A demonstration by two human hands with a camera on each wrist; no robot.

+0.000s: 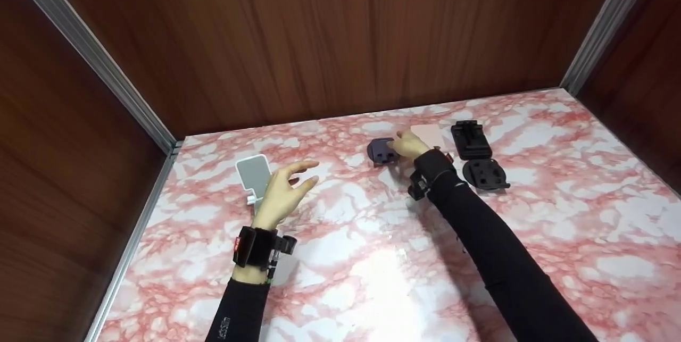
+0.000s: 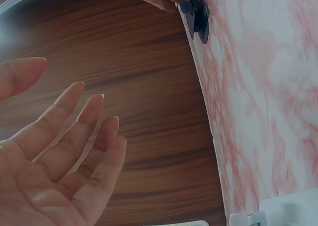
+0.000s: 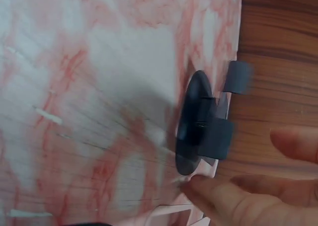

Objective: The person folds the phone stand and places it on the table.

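Observation:
A dark blue phone stand (image 1: 382,151) with a round base and two raised hooks sits on the marbled table near the back wall. My right hand (image 1: 408,145) reaches over beside it, fingertips at the edge of the base. In the right wrist view the thumb (image 3: 298,142) is spread from the fingers (image 3: 233,198), which are not wrapped round the stand. My left hand (image 1: 287,193) hovers with loosely bent fingers and holds nothing. Below and left of it lies a grey panel with a white rim (image 1: 254,174), partly hidden by the hand.
A pale pink flat piece (image 1: 428,133) lies just behind the right hand. Farther right are a black folded stand (image 1: 471,142) and a black round-based stand (image 1: 485,174). Brown wood-grain walls (image 1: 340,39) enclose the table at the back and sides.

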